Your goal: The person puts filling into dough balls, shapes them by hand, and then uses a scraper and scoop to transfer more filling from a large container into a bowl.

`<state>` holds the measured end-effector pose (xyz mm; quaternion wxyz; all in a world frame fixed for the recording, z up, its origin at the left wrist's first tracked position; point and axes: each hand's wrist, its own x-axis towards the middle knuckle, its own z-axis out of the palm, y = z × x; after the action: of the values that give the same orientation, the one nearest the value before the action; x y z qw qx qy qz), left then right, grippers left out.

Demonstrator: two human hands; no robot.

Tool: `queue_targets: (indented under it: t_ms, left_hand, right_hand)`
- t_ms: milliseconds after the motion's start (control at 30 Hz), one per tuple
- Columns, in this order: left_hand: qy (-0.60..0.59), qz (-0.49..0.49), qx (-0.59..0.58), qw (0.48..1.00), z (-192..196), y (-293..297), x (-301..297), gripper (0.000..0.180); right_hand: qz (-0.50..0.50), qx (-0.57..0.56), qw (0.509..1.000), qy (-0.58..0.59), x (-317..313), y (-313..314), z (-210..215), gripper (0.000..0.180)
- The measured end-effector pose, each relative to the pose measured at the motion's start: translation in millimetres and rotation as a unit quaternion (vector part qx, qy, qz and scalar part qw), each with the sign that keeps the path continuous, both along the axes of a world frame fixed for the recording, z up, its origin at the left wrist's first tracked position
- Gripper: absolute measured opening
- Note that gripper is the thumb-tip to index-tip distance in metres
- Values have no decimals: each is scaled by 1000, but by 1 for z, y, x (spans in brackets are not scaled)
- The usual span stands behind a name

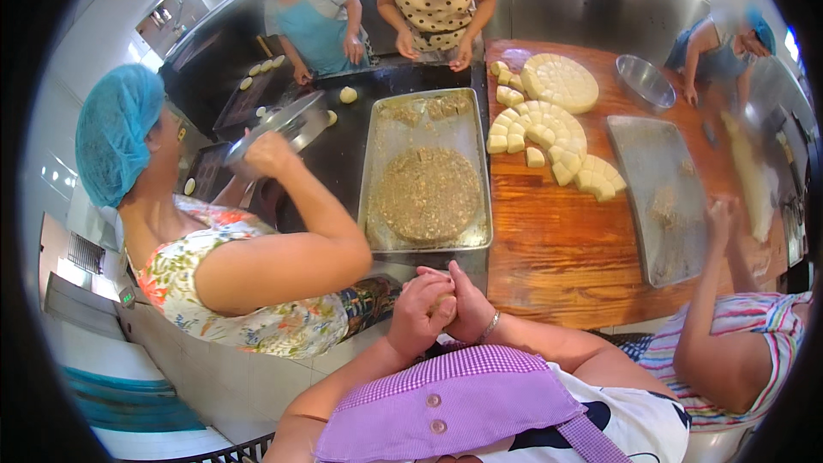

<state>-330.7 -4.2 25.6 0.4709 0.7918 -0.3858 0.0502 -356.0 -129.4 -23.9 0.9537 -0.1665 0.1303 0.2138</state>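
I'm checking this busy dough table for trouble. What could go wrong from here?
The hands are cupped together at the table's near edge, so whatever they enclose might drop off. The neighbour's raised elbow is close and might bump them. Cut dough pieces lie loose beside the empty tray and could get knocked.

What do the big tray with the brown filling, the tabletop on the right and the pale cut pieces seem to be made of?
Tray: apparently metal, dull grey with a soft sheen. Tabletop: looks like wood, orange-brown with visible grain and a glossy finish. Pale pieces: probably soft dough, matte cream, cut into blocks.
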Motion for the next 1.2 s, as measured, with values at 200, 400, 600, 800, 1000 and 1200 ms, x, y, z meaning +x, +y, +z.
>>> queue_targets:
  t_ms: [200, 400, 600, 800, 1000, 1200]
  left_hand:
    - [29, -11, -80, 996, -16, 0, 9, 13]
    - [154, -23, -139, 978, -18, -13, 28, 18]
    - [118, -22, -130, 984, -47, -9, 46, 18]
    - [527, 132, -300, 784, -66, 15, 97, 31]
    - [575, 328, -461, 591, -134, 71, 232, 28]
    - [421, 489, -442, 623, -197, 134, 405, 18]
  right_hand:
    - [53, -35, 998, -10, 0, -15, 15, 70]
    - [9, 46, 999, 16, 18, -22, -12, 70]
    - [-5, 58, 998, 18, 40, -6, -20, 63]
    - [-7, -75, 997, 36, 71, 1, -31, 50]
    - [-140, -248, 947, 150, 84, -23, -111, 14]
    - [-210, -230, 935, 170, 126, 3, -109, 19]
